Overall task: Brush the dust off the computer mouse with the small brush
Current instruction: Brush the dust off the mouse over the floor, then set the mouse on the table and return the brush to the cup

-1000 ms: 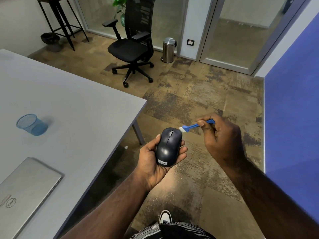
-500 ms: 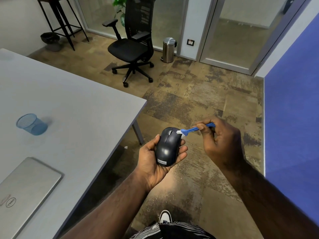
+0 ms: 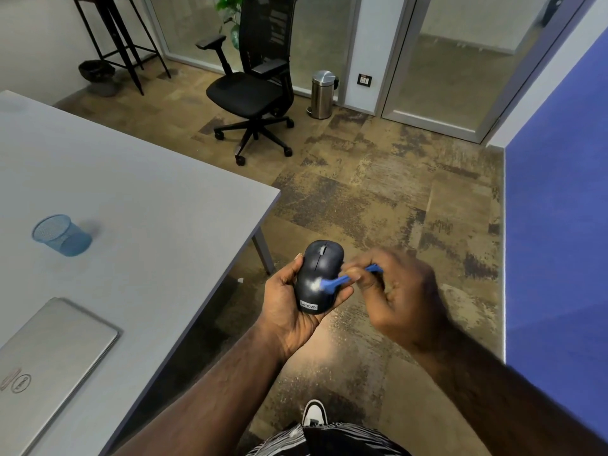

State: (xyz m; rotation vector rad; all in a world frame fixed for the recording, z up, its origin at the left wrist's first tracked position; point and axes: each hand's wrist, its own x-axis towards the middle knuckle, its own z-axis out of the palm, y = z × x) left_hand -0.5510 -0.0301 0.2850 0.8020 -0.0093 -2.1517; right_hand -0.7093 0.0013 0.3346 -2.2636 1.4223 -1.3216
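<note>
Left hand (image 3: 289, 307) cradles the dark, rounded plastic computer mouse (image 3: 317, 278), palm up, fingers curled narrow around its sides: thumb on the side nearer the tabletop, fingertips showing under the opposite flank. Mouse is held out over the carpeted floor, off the edge of the grey tabletop (image 3: 138, 205), scroll wheel pointing away, logo label at the near end. Right hand (image 3: 394, 291) pinches the small blue plastic brush (image 3: 339, 280) between thumb and forefinger, the remaining fingers folded; the hand is motion-blurred, so the exact pinch is hard to read. White bristle tip lies on the mouse's back hump, just ahead of the left thumb base and below the wheel. Judgement: brushing stroke in progress on the upper shell. To do it well: keep strokes light and in one direction, off the shell's edge so dust falls to the floor rather than into the left palm; work the bristles along the button seam and around the wheel; rotate the mouse in the left fingers to reach the flanks they cover.
</note>
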